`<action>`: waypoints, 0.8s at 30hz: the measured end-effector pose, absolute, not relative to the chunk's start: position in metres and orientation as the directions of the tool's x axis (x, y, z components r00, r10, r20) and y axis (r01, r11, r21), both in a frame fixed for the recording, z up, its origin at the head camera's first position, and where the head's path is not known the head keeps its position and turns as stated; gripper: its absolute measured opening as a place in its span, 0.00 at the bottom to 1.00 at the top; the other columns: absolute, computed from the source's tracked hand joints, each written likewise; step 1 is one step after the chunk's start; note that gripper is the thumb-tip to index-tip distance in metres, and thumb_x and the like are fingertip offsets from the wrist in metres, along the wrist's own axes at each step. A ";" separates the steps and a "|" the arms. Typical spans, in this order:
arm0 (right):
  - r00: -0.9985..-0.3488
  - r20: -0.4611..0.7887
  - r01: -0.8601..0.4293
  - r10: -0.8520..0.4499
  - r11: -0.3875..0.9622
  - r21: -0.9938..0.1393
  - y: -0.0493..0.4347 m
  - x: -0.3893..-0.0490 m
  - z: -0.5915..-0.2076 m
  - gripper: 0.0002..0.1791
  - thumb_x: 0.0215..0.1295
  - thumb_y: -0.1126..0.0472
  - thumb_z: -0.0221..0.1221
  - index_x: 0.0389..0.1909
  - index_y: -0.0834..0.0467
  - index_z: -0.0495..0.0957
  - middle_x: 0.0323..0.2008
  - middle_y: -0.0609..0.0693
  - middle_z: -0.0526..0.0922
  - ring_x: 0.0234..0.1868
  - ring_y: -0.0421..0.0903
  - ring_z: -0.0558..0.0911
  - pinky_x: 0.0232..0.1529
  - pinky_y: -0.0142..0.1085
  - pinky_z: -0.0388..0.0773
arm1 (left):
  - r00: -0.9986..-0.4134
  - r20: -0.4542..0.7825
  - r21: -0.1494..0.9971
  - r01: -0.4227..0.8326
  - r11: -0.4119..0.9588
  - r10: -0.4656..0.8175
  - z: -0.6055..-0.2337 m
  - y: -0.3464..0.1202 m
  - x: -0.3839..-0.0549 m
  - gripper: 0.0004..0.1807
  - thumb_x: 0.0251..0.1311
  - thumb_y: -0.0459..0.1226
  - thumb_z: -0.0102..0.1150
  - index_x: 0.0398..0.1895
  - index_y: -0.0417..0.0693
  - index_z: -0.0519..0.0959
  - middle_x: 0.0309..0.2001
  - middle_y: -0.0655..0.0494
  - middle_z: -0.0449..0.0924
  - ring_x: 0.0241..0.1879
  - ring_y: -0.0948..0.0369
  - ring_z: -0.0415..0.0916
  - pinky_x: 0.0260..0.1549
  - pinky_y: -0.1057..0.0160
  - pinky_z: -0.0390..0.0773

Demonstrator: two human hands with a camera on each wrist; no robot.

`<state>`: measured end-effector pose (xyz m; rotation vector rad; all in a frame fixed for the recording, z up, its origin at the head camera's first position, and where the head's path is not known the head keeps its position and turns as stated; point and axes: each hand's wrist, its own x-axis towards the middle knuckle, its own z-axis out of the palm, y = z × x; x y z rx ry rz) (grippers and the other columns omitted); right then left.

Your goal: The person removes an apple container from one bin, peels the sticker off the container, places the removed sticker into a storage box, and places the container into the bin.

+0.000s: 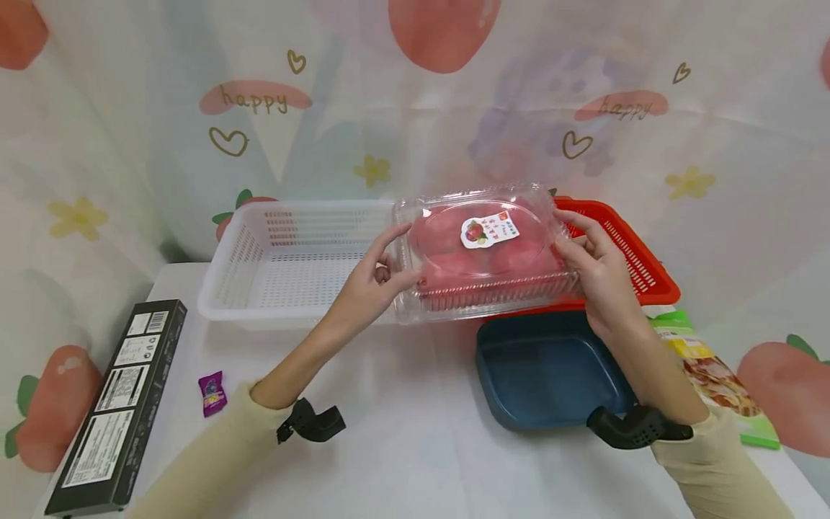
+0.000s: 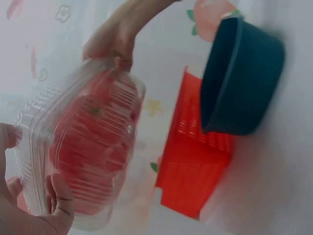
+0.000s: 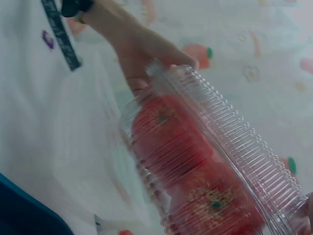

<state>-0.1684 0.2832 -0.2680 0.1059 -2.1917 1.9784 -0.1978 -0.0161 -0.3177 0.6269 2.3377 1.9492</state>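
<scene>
A clear plastic clamshell box (image 1: 447, 297) of round red fruit (image 1: 519, 256), with a white label on its lid, hangs level above the table. My left hand (image 1: 378, 280) grips its left end, thumb on the near side and fingers at the lid's edge. At the opposite end my right hand (image 1: 596, 270) holds it the same way. Ribbed walls and apple-like stem marks on the fruit (image 3: 215, 203) show in the right wrist view. Behind the box are a white basket (image 1: 259, 313) to the left and a red basket (image 1: 661, 292), partly hidden, to the right.
Nearest me on the right stands a dark blue tub (image 1: 551, 418). Beside it a green and yellow food packet (image 1: 720, 382) lies partly behind my right forearm. On the left are a small purple wrapped sweet (image 1: 212, 393) and a long black box (image 1: 119, 404).
</scene>
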 end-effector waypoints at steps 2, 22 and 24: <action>-0.978 0.204 -0.195 0.039 0.178 -0.965 0.276 -0.162 -0.272 0.22 0.69 0.56 0.55 0.64 0.45 0.70 0.37 0.46 0.72 0.37 0.40 0.73 0.32 0.22 0.79 | -0.917 0.190 0.949 0.263 0.174 0.352 -0.321 -0.028 -0.190 0.34 0.61 0.47 0.61 0.67 0.83 0.60 0.36 0.54 0.64 0.28 0.59 0.62 0.27 0.65 0.65; -0.973 0.091 -0.176 -0.211 0.431 -0.885 0.227 -0.096 -0.307 0.29 0.66 0.63 0.58 0.67 0.51 0.62 0.39 0.51 0.73 0.36 0.40 0.81 0.36 0.31 0.84 | -0.898 0.103 0.956 0.208 0.207 0.427 -0.336 -0.115 -0.104 0.35 0.62 0.34 0.59 0.72 0.60 0.59 0.62 0.43 0.65 0.49 0.49 0.78 0.38 0.63 0.86; -0.973 0.066 -0.160 -0.223 0.437 -0.885 0.223 -0.092 -0.310 0.30 0.65 0.62 0.60 0.66 0.52 0.62 0.40 0.54 0.73 0.36 0.41 0.80 0.35 0.32 0.84 | -0.906 0.084 0.954 0.193 0.230 0.415 -0.338 -0.120 -0.099 0.35 0.63 0.35 0.59 0.72 0.61 0.59 0.66 0.44 0.62 0.51 0.47 0.76 0.38 0.64 0.85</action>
